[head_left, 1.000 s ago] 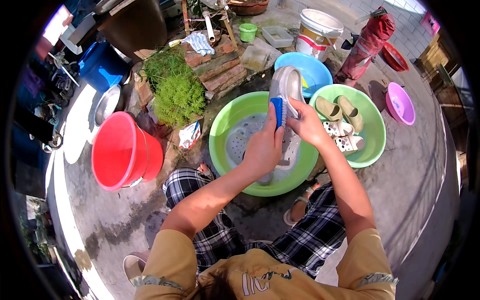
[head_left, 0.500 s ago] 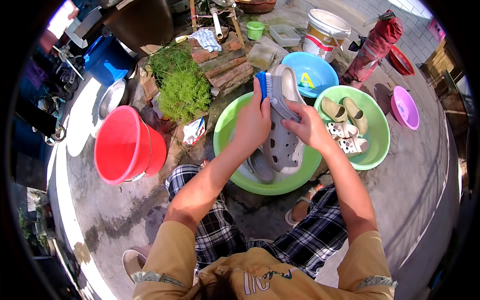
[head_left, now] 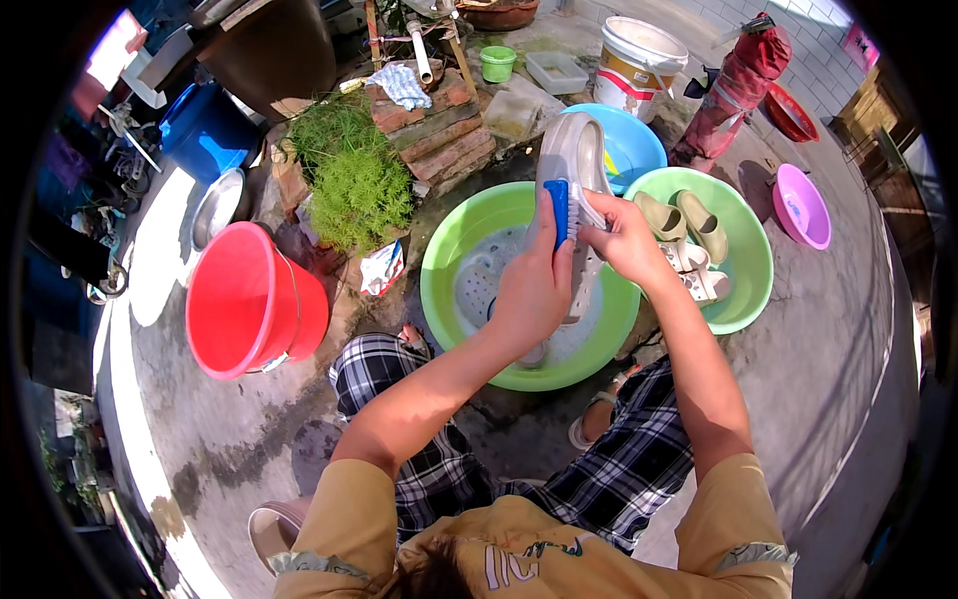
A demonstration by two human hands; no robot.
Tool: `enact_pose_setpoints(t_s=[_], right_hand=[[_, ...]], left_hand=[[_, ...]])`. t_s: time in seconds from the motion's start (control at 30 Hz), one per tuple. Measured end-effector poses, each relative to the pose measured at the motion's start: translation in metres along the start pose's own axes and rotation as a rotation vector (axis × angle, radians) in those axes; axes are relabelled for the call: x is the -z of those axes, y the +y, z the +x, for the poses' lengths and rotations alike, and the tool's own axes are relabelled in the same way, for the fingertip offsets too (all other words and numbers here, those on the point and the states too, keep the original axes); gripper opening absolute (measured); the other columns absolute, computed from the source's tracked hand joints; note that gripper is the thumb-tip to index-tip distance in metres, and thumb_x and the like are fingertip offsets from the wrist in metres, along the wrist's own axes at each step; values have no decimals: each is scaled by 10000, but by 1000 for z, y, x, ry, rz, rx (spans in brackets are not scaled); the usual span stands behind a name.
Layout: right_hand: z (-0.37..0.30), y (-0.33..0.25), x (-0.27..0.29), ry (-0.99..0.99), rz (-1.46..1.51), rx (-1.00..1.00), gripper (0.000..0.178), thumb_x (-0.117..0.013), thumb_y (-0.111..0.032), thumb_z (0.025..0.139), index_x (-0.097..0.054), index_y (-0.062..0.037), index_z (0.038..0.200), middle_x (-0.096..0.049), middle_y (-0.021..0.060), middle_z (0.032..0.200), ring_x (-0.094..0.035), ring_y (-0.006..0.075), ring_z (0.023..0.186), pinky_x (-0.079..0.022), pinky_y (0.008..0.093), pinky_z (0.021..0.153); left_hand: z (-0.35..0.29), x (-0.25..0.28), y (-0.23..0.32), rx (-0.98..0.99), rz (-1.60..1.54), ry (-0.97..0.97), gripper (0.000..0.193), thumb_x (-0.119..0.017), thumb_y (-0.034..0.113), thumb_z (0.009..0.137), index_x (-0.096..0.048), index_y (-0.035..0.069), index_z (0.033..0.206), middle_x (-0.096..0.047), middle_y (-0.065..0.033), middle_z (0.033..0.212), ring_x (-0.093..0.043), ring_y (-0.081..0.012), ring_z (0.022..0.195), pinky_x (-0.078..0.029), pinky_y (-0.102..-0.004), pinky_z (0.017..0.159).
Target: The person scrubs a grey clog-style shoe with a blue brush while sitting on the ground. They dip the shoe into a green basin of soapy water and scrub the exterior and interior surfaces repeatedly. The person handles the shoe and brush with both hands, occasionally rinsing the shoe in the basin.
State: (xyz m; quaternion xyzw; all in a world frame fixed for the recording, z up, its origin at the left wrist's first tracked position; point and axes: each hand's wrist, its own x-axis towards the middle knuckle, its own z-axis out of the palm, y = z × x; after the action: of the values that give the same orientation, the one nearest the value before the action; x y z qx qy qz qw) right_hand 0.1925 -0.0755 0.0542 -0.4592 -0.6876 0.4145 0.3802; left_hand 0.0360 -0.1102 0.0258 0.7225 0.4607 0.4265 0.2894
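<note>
My left hand [head_left: 531,292] is closed on a blue scrub brush [head_left: 559,212], its white bristles against the side of a grey clog [head_left: 571,140]. My right hand [head_left: 629,242] grips that clog by its side near the strap. The clog is tilted above a green basin [head_left: 435,299] of sudsy water. Part of another grey shoe [head_left: 533,355] shows at the basin's near side, mostly hidden by my left forearm. On the right, a light green basin [head_left: 758,270] holds olive clogs [head_left: 705,228] and white patterned slippers [head_left: 707,286].
A red bucket [head_left: 232,299] stands to the left, with a metal bowl [head_left: 220,208] behind it. Beyond the green basin are a blue basin [head_left: 639,150] and a white paint bucket [head_left: 641,70]. A pink basin [head_left: 801,208] is at far right. Stacked bricks [head_left: 439,135] adjoin green plants [head_left: 359,190].
My left hand has moved the brush down and right, from the clog's upper left edge to its middle. The clog has turned and shifted slightly upward, with my right hand still on it.
</note>
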Motion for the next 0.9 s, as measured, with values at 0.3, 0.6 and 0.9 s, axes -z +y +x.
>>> enact_pose_setpoints(t_s=[0.3,0.6,0.9], right_hand=[[1,14,14,80,176,-36,523,-618,51,741,-464,-12,1237,-594,32,1001,-551,103,888,-441,236,764],[17,21,-1,306,289,-35,413,-537,-139,881,-431,39,1239,-589,103,1078,-546,147,957,-428,277,852],[9,18,-41,257,64,68,272,-536,-77,772,-583,4,1027,-625,70,851,-557,109,750,-461,273,705]], left_hand=[[3,-4,-10,42,12,-71,601,-434,201,912,-152,42,1419,-588,-210,681,-576,-374,592,-428,-450,541],[1,11,6,92,-98,-145,573,-470,202,899,-238,109,1414,-587,-211,702,-584,-362,622,-435,-424,573],[36,14,-31,96,-187,56,519,-474,191,899,-317,61,1376,-552,-160,646,-529,-224,550,-429,-324,557]])
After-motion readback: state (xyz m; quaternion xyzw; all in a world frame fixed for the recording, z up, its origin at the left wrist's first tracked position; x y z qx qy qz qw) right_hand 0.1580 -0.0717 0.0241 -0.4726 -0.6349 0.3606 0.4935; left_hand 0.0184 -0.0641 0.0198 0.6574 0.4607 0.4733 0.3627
